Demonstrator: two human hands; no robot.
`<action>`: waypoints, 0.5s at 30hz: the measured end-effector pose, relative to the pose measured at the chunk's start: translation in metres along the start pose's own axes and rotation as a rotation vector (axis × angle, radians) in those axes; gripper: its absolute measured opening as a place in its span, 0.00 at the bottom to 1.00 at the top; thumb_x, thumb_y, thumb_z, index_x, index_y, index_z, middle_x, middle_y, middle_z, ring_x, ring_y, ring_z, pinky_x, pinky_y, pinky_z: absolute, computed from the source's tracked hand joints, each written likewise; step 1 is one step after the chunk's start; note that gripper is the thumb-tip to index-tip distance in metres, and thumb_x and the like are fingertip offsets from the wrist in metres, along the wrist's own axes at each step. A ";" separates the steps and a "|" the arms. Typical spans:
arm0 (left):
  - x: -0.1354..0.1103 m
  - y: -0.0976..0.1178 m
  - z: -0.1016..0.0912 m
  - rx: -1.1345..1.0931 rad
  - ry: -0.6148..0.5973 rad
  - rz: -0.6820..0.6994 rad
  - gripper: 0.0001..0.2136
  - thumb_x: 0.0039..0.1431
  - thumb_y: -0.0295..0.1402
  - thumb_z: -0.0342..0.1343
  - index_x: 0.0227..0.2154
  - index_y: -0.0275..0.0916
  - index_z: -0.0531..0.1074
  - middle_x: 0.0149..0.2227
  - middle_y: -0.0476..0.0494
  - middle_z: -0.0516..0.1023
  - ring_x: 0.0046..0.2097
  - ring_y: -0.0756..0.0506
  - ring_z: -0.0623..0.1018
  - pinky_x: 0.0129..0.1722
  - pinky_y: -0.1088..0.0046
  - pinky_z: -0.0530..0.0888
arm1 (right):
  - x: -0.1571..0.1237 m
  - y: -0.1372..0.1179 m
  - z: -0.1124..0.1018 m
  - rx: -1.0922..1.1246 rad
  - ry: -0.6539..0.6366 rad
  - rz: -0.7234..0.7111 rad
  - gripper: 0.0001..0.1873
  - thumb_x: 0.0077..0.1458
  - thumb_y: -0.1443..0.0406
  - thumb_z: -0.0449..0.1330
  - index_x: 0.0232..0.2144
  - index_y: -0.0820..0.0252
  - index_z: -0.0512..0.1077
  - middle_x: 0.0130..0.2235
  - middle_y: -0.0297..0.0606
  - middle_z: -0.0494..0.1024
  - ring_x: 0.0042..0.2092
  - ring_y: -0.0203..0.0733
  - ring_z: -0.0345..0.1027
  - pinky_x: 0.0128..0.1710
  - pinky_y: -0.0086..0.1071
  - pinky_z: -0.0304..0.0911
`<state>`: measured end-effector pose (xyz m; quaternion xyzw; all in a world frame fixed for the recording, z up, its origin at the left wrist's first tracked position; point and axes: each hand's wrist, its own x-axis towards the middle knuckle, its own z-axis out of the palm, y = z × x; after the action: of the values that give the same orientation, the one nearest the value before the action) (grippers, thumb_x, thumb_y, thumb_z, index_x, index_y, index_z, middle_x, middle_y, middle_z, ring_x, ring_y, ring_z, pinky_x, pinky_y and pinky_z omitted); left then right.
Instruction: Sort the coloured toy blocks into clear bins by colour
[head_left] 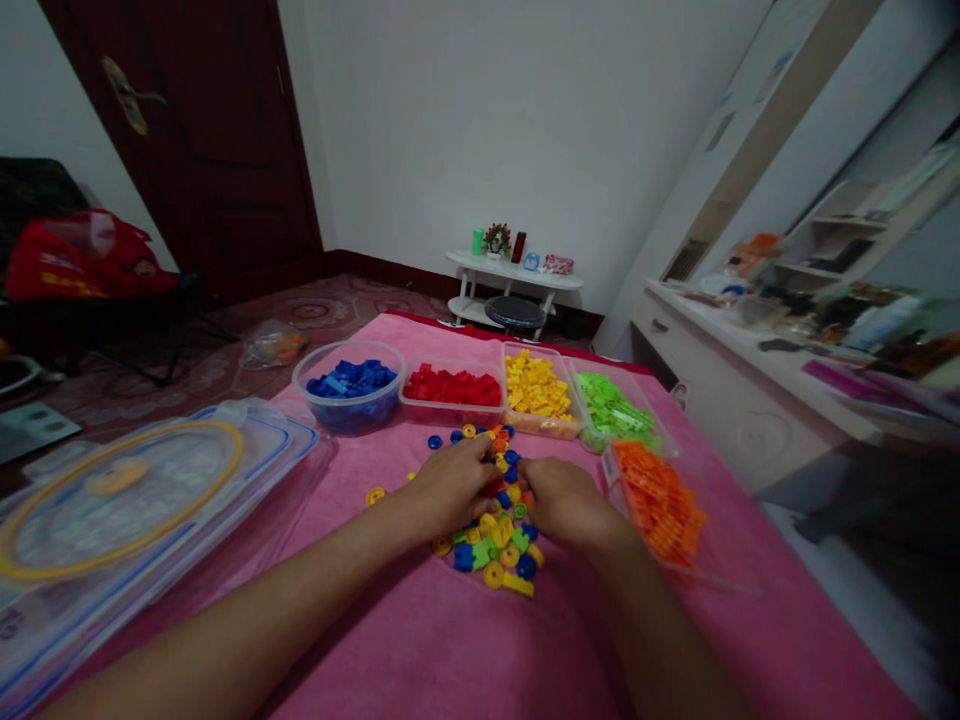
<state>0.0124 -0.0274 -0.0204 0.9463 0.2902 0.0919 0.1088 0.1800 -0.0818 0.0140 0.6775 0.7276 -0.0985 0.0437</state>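
A pile of small mixed-colour plastic pieces (499,560) lies on the pink cloth (420,640) in front of me. My left hand (454,485) rests palm down on the pile's left side, fingers curled into the pieces. My right hand (566,500) lies on the pile's right side, fingers bent and touching the pieces. What either hand grips, if anything, is hidden under the fingers. Beyond the pile stand a round tub of blue pieces (349,385), a box of red pieces (452,388), a box of yellow pieces (536,390), a box of green pieces (615,410) and a box of orange pieces (660,500).
Stacked clear lids (127,500) lie at the left edge of the cloth. A white low shelf (514,280) stands by the far wall, a dark door (202,140) at back left, and a white counter (750,370) with clutter to the right.
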 end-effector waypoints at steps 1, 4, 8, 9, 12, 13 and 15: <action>0.000 0.002 0.001 0.006 -0.006 -0.016 0.14 0.54 0.37 0.57 0.43 0.41 0.74 0.46 0.40 0.68 0.45 0.41 0.72 0.43 0.67 0.70 | 0.000 0.001 0.002 -0.006 0.005 -0.005 0.09 0.46 0.72 0.58 0.33 0.61 0.75 0.37 0.46 0.79 0.39 0.47 0.71 0.31 0.31 0.53; 0.001 0.006 0.006 -0.018 -0.023 -0.093 0.13 0.52 0.36 0.59 0.41 0.41 0.73 0.46 0.41 0.69 0.45 0.42 0.72 0.41 0.68 0.71 | -0.001 0.008 0.000 0.037 0.002 -0.030 0.10 0.44 0.73 0.58 0.31 0.60 0.74 0.36 0.42 0.79 0.38 0.44 0.71 0.30 0.29 0.52; 0.002 0.004 0.009 -0.070 -0.041 -0.157 0.13 0.50 0.35 0.61 0.40 0.41 0.73 0.45 0.42 0.70 0.46 0.42 0.72 0.41 0.71 0.70 | -0.003 0.017 -0.007 0.092 0.043 -0.002 0.14 0.43 0.76 0.56 0.30 0.57 0.76 0.35 0.37 0.80 0.37 0.41 0.71 0.31 0.28 0.52; 0.002 0.003 0.009 -0.076 -0.034 -0.158 0.13 0.50 0.36 0.62 0.40 0.41 0.73 0.44 0.42 0.70 0.46 0.43 0.72 0.41 0.71 0.70 | -0.002 0.017 -0.008 0.101 0.059 -0.006 0.16 0.43 0.76 0.56 0.31 0.55 0.76 0.36 0.37 0.80 0.39 0.41 0.71 0.32 0.28 0.52; 0.002 -0.001 0.007 -0.096 -0.010 -0.139 0.11 0.48 0.36 0.63 0.35 0.40 0.73 0.42 0.44 0.72 0.43 0.43 0.73 0.38 0.72 0.70 | 0.002 0.013 -0.002 0.114 0.079 -0.088 0.20 0.45 0.75 0.56 0.37 0.50 0.77 0.38 0.36 0.80 0.41 0.42 0.72 0.34 0.29 0.54; 0.002 -0.002 0.007 -0.105 -0.008 -0.124 0.11 0.48 0.36 0.63 0.34 0.40 0.73 0.41 0.44 0.72 0.43 0.44 0.74 0.38 0.72 0.69 | 0.004 0.010 0.002 0.107 0.084 -0.115 0.20 0.46 0.74 0.55 0.38 0.49 0.77 0.38 0.36 0.80 0.41 0.43 0.72 0.34 0.29 0.54; 0.002 -0.004 0.006 -0.110 -0.015 -0.101 0.10 0.48 0.35 0.63 0.34 0.40 0.73 0.42 0.45 0.73 0.42 0.44 0.74 0.37 0.72 0.69 | 0.008 0.006 0.010 0.081 0.103 -0.142 0.19 0.48 0.73 0.55 0.39 0.49 0.77 0.38 0.37 0.80 0.41 0.44 0.72 0.33 0.30 0.54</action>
<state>0.0132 -0.0237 -0.0270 0.9237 0.3313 0.0950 0.1671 0.1851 -0.0751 0.0023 0.6298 0.7704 -0.0954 -0.0283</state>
